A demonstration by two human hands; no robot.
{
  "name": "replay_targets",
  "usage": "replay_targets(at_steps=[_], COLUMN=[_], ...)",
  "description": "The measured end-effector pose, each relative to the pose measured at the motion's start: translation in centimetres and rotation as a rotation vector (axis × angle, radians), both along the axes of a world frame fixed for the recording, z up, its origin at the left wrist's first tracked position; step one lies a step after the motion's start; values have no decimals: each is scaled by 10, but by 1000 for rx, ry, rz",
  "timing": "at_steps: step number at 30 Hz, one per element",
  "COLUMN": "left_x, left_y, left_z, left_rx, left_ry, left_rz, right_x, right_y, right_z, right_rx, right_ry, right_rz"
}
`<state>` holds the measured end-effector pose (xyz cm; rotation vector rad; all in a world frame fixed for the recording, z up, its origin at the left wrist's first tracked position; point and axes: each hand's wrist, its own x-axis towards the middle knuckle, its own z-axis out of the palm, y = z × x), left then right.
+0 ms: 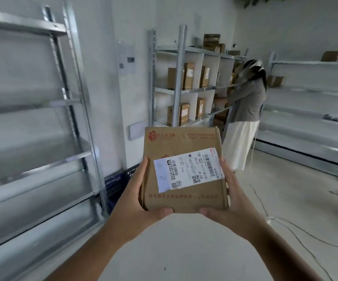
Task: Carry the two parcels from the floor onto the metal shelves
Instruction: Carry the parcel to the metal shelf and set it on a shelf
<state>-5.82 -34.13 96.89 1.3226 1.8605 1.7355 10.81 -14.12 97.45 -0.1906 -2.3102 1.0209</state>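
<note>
Metal shelves [192, 89], brown boxes [188, 76] standing upright

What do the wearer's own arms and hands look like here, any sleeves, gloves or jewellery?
Both arms are bare as far as the picture shows: no sleeves reach the forearms. The left hand and the right hand wear no gloves, and no rings, watch or bracelets show on the fingers or wrists. The thumbnails are short and unpainted. No cables or markings are on either arm.

The only view comes from a camera on the person's head, facing forward and slightly down. It sits close above the brown cardboard parcel [184, 173], with grey metal shelves [42, 122] left and ahead.
</note>
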Motion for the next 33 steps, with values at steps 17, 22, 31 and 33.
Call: replay_targets(at_steps=[17, 22, 31, 33], left_x=[-108, -109, -102, -102], left_y=[-224, -242, -203, -190], left_z=[11, 13, 28, 30], left_rx=[-71, -82, -87, -76], left_ry=[16, 14, 58, 74], left_rz=[646, 795, 973, 984], right_x=[-232, -266, -299, -303], right_y=[-154, -168, -134, -122], right_z=[4, 5, 23, 25], right_rx=[-164, -189, -187, -183], right_ry=[-78, -89, -95, -92], right_rz=[534, 692, 862, 878])
